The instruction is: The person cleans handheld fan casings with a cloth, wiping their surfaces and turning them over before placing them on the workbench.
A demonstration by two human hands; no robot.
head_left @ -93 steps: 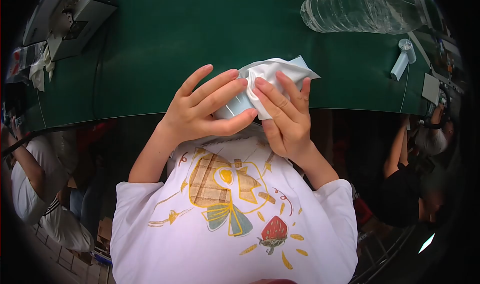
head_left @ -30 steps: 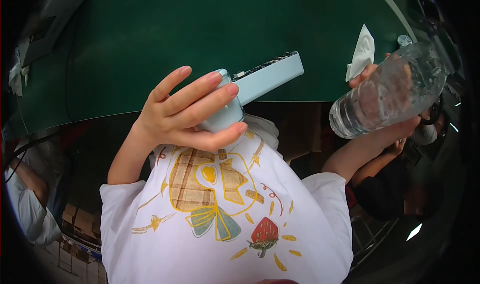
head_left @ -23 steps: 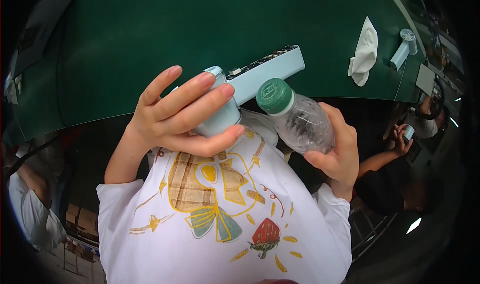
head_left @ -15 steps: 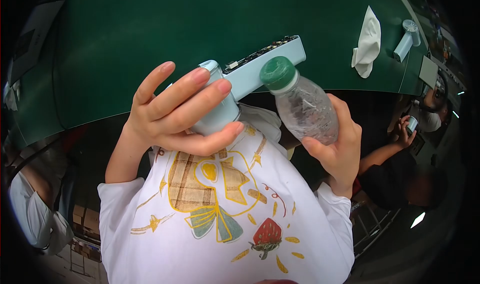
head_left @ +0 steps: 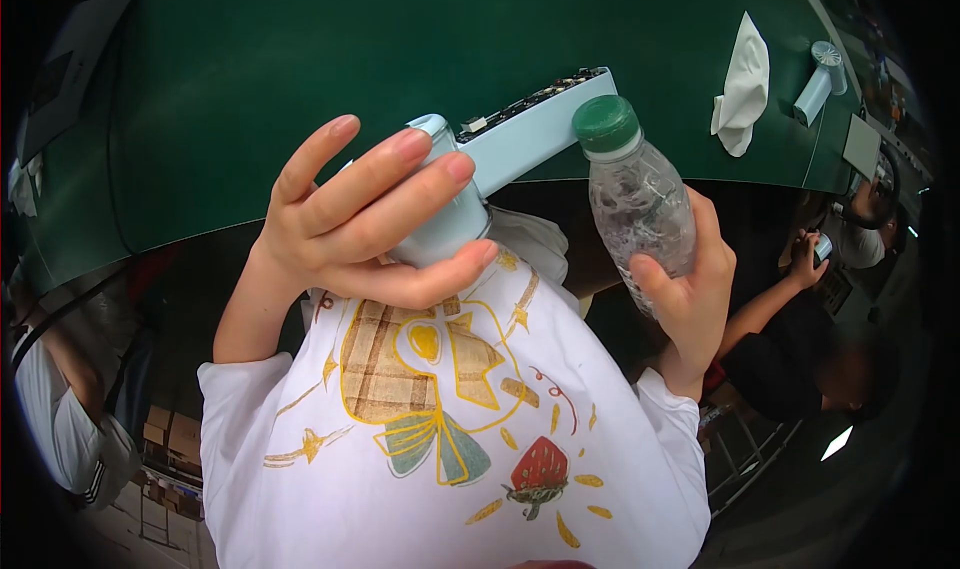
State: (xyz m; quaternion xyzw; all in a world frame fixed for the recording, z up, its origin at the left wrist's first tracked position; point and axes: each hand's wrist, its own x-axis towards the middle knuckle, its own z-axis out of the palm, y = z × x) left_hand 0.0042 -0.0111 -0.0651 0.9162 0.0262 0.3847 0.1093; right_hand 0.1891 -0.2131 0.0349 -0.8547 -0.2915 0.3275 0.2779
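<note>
My left hand [head_left: 350, 224] is around a light-blue plastic casing [head_left: 445, 224], its fingers partly spread across the front; the palm side is hidden. Beyond it, a long light-blue housing [head_left: 540, 134] extends up to the right, with a circuit board [head_left: 530, 101] along its top. I cannot tell whether the housing and casing are joined. My right hand [head_left: 690, 284] grips a clear plastic bottle [head_left: 640, 204] low on its side. The bottle tilts slightly left, its green cap [head_left: 606, 124] on top near the housing's right end.
Crumpled white tissue [head_left: 742, 89] and a light-blue handheld fan [head_left: 820, 84] lie on the green table [head_left: 300, 49], toward the right. Another person's hand [head_left: 805, 259] holds a small object at the far right. A person's sleeve [head_left: 65, 419] shows at the left.
My right hand has moved the bottle to the right, away from the left hand, and the bottle stands more upright. My left hand and the casing have barely shifted.
</note>
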